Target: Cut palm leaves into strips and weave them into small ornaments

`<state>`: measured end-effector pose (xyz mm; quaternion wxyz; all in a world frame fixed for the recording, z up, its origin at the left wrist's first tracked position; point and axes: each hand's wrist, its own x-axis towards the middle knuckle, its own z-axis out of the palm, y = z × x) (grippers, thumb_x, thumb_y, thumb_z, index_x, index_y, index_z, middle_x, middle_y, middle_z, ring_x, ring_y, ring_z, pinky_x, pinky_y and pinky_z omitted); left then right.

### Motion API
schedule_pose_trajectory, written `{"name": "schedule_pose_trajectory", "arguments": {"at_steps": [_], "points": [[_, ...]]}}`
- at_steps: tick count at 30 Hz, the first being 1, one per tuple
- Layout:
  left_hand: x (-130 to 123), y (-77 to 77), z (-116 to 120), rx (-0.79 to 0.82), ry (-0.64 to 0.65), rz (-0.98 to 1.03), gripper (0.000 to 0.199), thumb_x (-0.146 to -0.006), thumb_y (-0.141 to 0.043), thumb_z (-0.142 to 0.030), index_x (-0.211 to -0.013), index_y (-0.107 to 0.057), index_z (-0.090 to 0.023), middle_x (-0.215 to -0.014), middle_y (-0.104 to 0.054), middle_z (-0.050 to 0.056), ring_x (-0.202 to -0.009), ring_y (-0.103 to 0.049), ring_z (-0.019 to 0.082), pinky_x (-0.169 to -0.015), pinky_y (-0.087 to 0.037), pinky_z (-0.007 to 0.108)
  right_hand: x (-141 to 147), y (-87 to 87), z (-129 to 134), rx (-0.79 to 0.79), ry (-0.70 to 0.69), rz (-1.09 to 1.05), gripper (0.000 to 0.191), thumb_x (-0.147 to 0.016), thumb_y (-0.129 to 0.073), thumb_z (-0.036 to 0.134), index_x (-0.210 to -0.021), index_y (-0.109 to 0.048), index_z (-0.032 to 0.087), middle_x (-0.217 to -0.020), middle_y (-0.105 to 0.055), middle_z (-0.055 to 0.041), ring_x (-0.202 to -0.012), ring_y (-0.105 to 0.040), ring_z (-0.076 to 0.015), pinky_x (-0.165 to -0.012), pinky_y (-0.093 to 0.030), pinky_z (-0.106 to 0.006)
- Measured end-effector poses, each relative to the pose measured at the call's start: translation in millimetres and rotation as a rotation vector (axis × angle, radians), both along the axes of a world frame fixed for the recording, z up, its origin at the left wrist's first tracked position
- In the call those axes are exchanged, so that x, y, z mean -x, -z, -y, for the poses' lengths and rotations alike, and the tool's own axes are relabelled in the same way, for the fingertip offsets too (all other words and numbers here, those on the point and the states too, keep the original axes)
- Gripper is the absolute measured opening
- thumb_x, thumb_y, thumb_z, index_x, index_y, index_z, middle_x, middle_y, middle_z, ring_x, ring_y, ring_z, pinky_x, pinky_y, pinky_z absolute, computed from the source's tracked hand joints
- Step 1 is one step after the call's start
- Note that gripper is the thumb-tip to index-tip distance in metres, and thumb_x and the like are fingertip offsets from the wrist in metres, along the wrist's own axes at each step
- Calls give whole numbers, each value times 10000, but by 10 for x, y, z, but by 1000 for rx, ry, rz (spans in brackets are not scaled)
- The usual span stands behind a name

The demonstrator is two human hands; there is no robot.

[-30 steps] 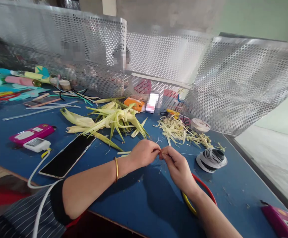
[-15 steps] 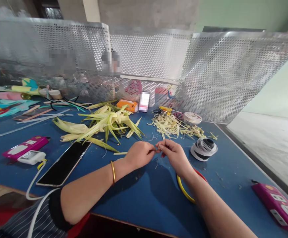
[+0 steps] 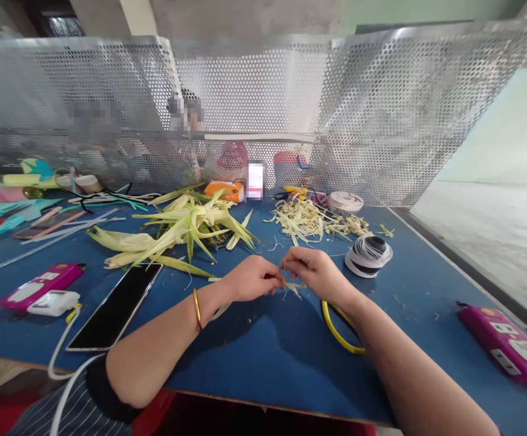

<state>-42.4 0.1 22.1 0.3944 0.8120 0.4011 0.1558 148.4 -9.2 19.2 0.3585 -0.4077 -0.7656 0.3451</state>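
My left hand (image 3: 256, 278) is closed in a pinch over the blue table (image 3: 245, 369), with a pale corn husk strip (image 3: 221, 310) showing beneath its wrist. Facing it, my right hand (image 3: 315, 274) pinches close by, its fingertips at a fine white thread. A small tuft of husk ends (image 3: 296, 289) sticks out below the right fingers. The fingers partly hide what is between them. To the right stands a spool (image 3: 368, 255) of black and white, a thread running from it toward my right hand. Under the right wrist lies a yellow ring (image 3: 336, 333).
Corn husks (image 3: 190, 221) are heaped at centre left, shredded husk strips (image 3: 299, 218) behind my right hand. A large phone (image 3: 115, 309) and magenta power strips (image 3: 40, 287) lie at the sides. A perforated metal screen (image 3: 254, 91) stands at the back, people behind it.
The small husk tuft now shows below my right fingers, and a strip shows under my left wrist. The hands stay close together. The view has shifted slightly.
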Motion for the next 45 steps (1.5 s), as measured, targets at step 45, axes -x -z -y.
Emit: {"name": "schedule_pose_trajectory", "arguments": {"at_steps": [45], "points": [[-79,127,247,-574,-162,-590,322,-900,-418,-188,-878,-727,-102,-854,-711,180,-834,-686,296,-728,-485,357,161,351,-62,-85,-82,94,190,-823,-485,101,-719,-600,211,-843,-658,-25,-800,-608,-168,-730,-456,-289]]}}
